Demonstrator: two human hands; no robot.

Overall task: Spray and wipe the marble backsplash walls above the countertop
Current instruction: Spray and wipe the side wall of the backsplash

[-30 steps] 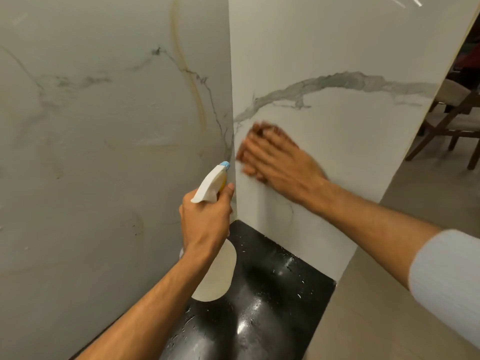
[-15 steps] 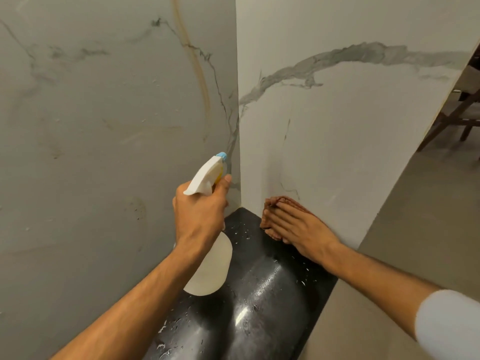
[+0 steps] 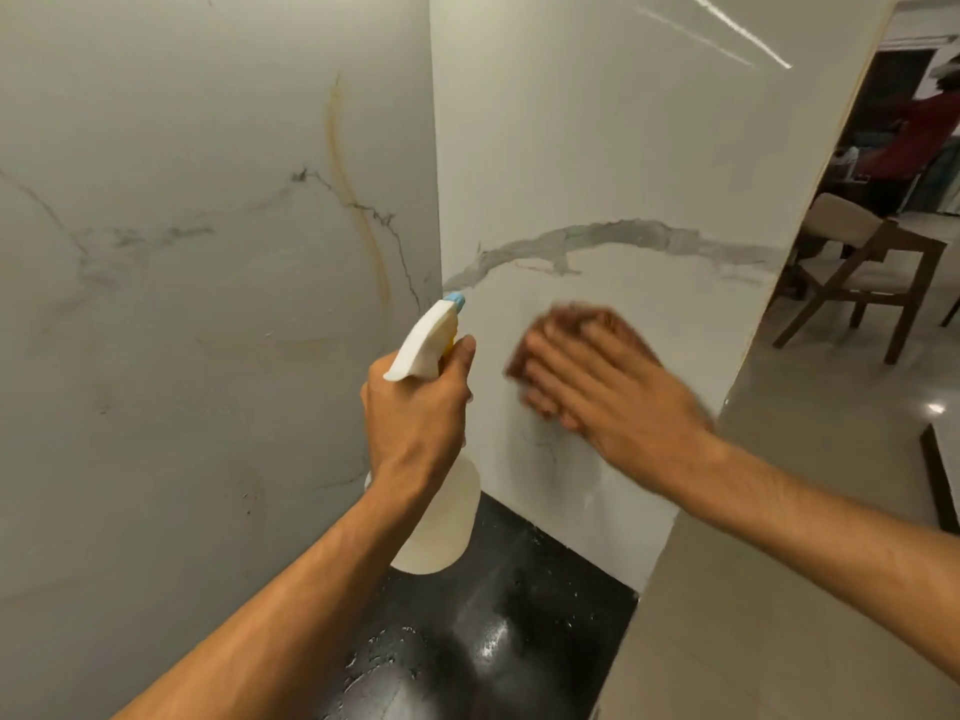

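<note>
Two marble backsplash walls meet in a corner: a grey-veined left wall [image 3: 182,304] and a brighter right wall [image 3: 623,148]. My left hand [image 3: 415,413] grips a white spray bottle [image 3: 436,517] by its neck, with the blue nozzle pointing toward the corner. My right hand [image 3: 602,381] presses a brown cloth [image 3: 618,324] flat against the right wall with straight fingers, below the wide grey vein. The hand and cloth are motion-blurred. Most of the cloth is hidden under the fingers.
The black countertop [image 3: 509,631] below is glossy and dotted with droplets. The right wall ends at an edge, beyond which lie a tiled floor [image 3: 831,433] and a wooden chair [image 3: 872,267]. A person in red [image 3: 924,132] stands in the far room.
My right hand with the cloth has swept up the right wall from its base by the countertop to mid-height. The left hand still holds the bottle in about the same place.
</note>
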